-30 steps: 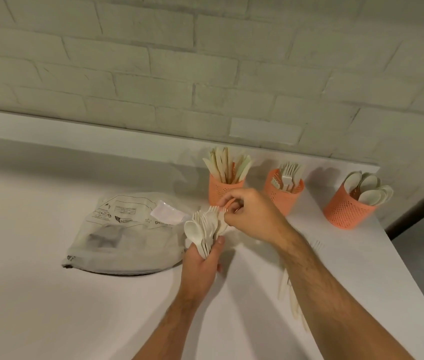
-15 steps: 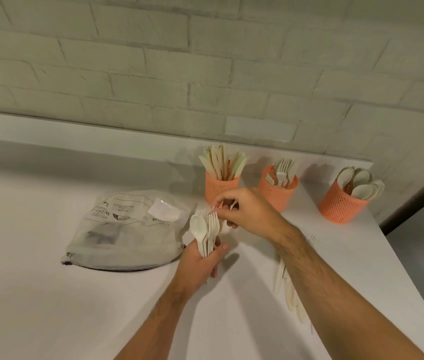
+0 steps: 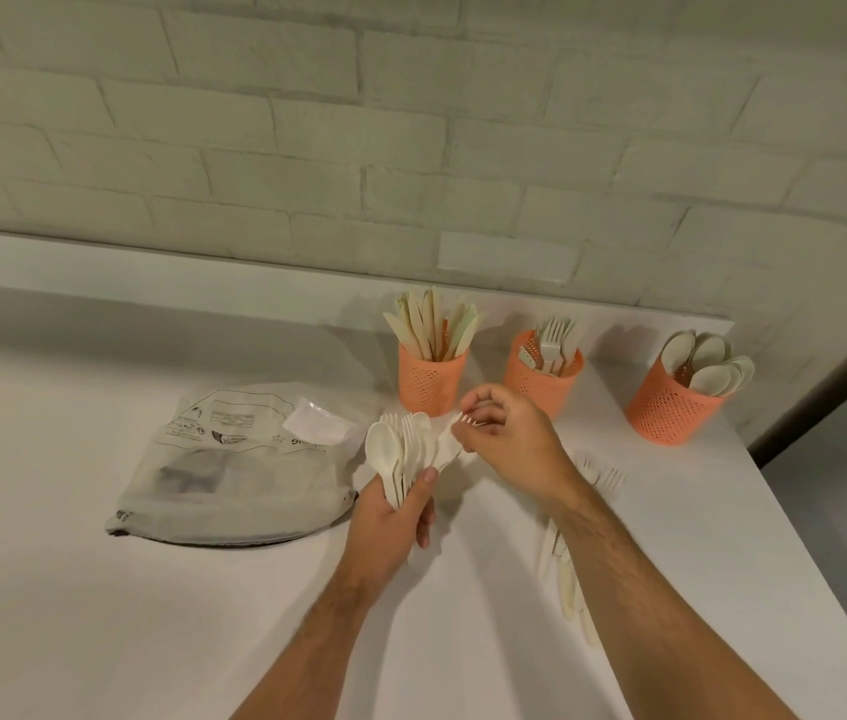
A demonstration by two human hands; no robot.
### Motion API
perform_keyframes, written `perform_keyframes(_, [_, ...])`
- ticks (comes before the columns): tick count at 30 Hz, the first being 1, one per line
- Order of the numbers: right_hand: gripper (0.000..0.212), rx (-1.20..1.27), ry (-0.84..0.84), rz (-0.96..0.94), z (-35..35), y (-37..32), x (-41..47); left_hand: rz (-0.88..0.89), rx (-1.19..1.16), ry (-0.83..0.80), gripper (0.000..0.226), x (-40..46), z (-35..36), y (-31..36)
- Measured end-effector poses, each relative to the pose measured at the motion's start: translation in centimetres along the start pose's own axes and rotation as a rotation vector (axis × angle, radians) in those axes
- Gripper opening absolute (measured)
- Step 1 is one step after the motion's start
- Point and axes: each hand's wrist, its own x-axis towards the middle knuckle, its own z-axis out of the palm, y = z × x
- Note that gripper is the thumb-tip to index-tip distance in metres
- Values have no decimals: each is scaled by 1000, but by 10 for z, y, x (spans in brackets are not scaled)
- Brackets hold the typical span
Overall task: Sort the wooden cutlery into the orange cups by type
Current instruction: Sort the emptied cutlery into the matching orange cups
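Observation:
My left hand (image 3: 391, 517) grips a fanned bunch of pale wooden spoons and forks (image 3: 400, 454) upright above the white table (image 3: 99, 615). My right hand (image 3: 507, 441) pinches the top of one piece (image 3: 450, 449) at the bunch's right side; its type is unclear. Three orange mesh cups stand at the back: the knife cup (image 3: 432, 379), the fork cup (image 3: 543, 374) and the spoon cup (image 3: 671, 402). Loose forks (image 3: 603, 472) and knives (image 3: 564, 569) lie on the table, partly hidden under my right forearm.
A crumpled grey printed bag (image 3: 234, 470) lies to the left of my hands. A white brick wall (image 3: 411, 148) rises behind a raised ledge. The table's right edge (image 3: 826, 589) drops off to a darker floor.
My right hand has drawn one piece sideways to the right out of the bunch. The bunch in my left hand looks tighter than a second ago.

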Motion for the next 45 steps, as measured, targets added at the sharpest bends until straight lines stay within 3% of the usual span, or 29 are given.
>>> perform_keyframes(4, [20, 110, 26, 10, -9, 4, -8, -9, 3, -9, 28, 2, 14, 1])
perform_keyframes(8, [34, 168, 255, -150, -56, -26, -1, -65, -47, 7, 29, 8, 22, 3])
perform_keyframes(12, [30, -21, 559, -349, -120, -55, 21, -118, -68, -1, 29, 12, 27, 0])
perform_keyframes(15, [29, -143, 628, -433, -133, -63, 34, -120, -41, -3, 26, 14, 28, -4])
perform_keyframes(19, [29, -175, 504, -535, -111, -76, 48, -115, -22, -6, 21, 17, 25, -6])
perform_keyframes(22, [28, -364, 421, -590, -94, -70, 54, -108, -16, 5, 21, 17, 25, -8])
perform_keyframes(29, [28, -542, 544, -707, -111, -55, 72, -100, -20, 5, 25, 17, 24, -8])
perform_keyframes(35, [31, -487, 420, -523, -100, -18, 90, -105, -3, 6, 26, 17, 23, -7])
perform_keyframes(39, [26, -808, 345, -340, -94, 8, 102, -109, 1, 4, 25, 17, 24, -7])
perform_keyframes(41, [35, -940, 275, -193, -94, 3, 99, -114, 0, 5, 25, 17, 24, -7])
perform_keyframes(45, [39, -800, 289, -195, -104, -13, 74, -114, 4, 1, 24, 18, 24, -9])
